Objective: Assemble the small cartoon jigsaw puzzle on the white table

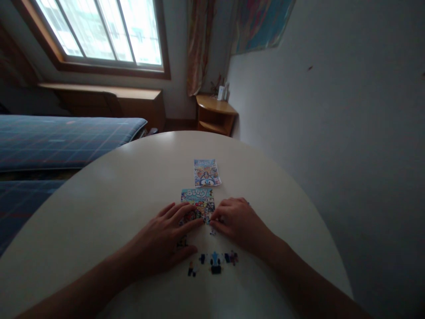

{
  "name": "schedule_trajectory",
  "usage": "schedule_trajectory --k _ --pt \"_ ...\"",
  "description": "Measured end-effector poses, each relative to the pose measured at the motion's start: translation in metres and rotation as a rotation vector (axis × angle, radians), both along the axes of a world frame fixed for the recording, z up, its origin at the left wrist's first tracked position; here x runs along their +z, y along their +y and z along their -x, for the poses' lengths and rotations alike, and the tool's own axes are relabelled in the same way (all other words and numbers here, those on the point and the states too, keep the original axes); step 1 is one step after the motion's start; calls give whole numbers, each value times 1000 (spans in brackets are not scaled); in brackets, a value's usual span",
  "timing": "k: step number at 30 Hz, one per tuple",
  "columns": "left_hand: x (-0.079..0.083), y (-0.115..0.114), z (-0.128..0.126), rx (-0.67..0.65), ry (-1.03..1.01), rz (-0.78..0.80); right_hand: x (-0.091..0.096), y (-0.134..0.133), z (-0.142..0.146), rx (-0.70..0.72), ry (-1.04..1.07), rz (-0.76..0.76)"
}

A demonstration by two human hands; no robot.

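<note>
My left hand (171, 232) lies flat with its fingers stretched out over a colourful printed leaflet (197, 194), covering its lower left part. At the leaflet's right edge, my right hand (237, 221) is closed in a pinch; whatever sits between the fingertips is too small and dark to name. Just below those fingertips is a tiny white and dark piece (212, 231). Closer to me, small blue, black and white toy building pieces (215, 262) lie in a row. Another small dark and yellow piece (191, 269) lies to their left, near my left thumb.
A printed packet (207, 172) lies just beyond the leaflet on the round white table (133, 186). Past the table's left edge is a mattress with a blue plaid cover (66, 137). A wooden corner shelf (215, 105) stands behind, and a white wall (332, 124) runs along the right.
</note>
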State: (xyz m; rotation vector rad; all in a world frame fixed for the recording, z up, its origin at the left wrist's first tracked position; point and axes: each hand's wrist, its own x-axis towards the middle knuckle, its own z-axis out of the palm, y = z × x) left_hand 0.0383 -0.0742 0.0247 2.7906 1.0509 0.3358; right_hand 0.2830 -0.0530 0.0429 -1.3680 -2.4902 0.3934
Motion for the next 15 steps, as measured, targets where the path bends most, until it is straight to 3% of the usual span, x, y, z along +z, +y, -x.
schedule_trajectory --k 15 --pt "-2 0 1 13 40 0 -2 -1 0 20 27 -44"
